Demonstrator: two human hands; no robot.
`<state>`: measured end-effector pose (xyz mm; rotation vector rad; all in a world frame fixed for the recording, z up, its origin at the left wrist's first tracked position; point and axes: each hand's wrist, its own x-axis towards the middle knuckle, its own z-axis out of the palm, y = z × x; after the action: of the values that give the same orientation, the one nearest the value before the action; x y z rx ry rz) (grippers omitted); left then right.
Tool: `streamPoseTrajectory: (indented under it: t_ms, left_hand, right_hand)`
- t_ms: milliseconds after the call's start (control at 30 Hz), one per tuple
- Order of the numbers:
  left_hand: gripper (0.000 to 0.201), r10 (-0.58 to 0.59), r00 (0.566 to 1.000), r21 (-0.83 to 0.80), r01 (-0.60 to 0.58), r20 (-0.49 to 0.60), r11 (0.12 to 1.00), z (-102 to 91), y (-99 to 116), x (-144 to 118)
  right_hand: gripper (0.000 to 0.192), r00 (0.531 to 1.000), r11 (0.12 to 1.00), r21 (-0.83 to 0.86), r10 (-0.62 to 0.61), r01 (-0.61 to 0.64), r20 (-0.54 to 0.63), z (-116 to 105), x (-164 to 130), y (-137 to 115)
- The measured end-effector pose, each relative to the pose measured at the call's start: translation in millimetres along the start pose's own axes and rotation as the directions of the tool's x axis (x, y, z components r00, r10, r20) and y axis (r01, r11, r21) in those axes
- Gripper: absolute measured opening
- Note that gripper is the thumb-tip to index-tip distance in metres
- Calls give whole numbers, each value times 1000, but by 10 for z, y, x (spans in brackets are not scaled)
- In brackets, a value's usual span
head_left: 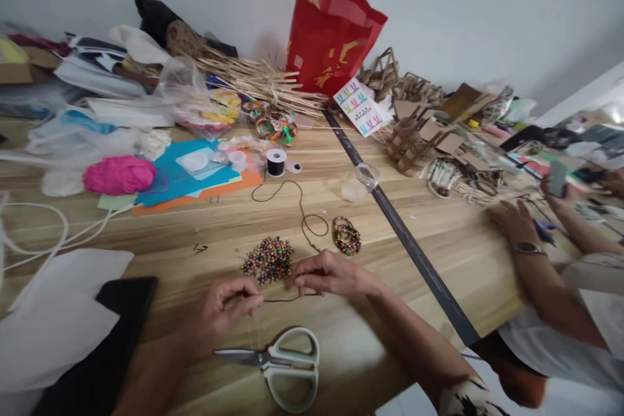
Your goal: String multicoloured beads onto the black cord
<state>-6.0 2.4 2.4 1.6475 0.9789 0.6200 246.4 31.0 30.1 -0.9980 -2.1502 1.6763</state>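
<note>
Black cord (280, 299) between both hands, beside beads (268, 259)

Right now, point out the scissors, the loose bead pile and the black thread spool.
scissors (285, 364), head view, on the white handle loops.
loose bead pile (268, 259), head view, middle of the heap.
black thread spool (275, 162), head view, on its wound side.

Surface: wooden table (439, 253), black strip (414, 247) running across it.
Near edge: scissors (283, 364), black phone (117, 312), white paper (53, 318).
Centre: loose beads (268, 260), beaded bracelet (346, 235), black thread spool (275, 162).
Left: pink yarn (119, 174), coloured paper sheets (195, 182).
Back: red bag (329, 32), sticks (258, 81).
</note>
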Motion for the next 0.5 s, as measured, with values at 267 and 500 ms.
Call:
streamPoseTrajectory:
  t_ms: [267, 500]
  left_hand:
    - [27, 3, 995, 34, -6, 99, 999, -29, -32, -23]
    - [25, -26, 997, 150, 15, 77, 989, 27, 119, -15]
  right_hand:
    - [10, 998, 896, -442, -60, 46, -18, -153, -119, 43]
    - [21, 991, 993, -103, -72, 60, -114, 198, -3, -133]
